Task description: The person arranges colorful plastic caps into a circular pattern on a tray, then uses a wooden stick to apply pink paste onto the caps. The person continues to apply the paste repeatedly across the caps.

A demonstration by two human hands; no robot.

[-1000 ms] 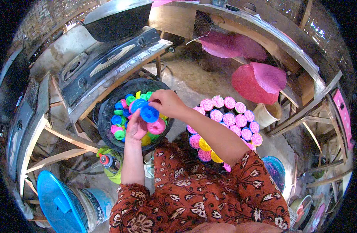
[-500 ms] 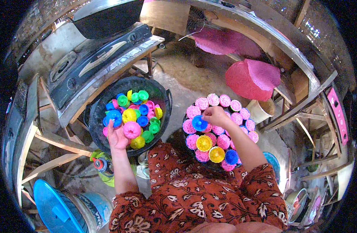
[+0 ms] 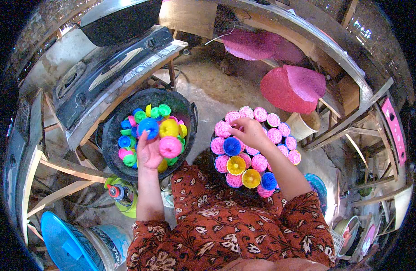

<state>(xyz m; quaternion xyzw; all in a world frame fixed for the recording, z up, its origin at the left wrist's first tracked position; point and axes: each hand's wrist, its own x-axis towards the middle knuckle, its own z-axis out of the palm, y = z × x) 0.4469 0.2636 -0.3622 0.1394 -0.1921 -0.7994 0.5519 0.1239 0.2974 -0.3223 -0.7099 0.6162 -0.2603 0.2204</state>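
My left hand is raised palm up over a black basin, its fingers wrapped around a cluster of small fluted plastic moulds: a blue mould, a yellow mould and a pink mould. Over the round batch to the right, my right hand has its thumb and forefinger slightly apart at a pink stringy mound. Just below its fingertips sits a dark blue mould among the pink-filled cups. Two yellow moulds and another blue mould lie nearby in the batch.
The black basin contains more coloured moulds. A gas stove stands on a wooden bench behind it. Pink sheets hang beyond the batch, near a pale bucket. At lower left are a blue lid and a red-capped bottle.
The blue mould that was in my right hand now rests in the batch, and that hand has moved slightly away to a pink mound. My left hand has lifted and shifted right with its moulds.
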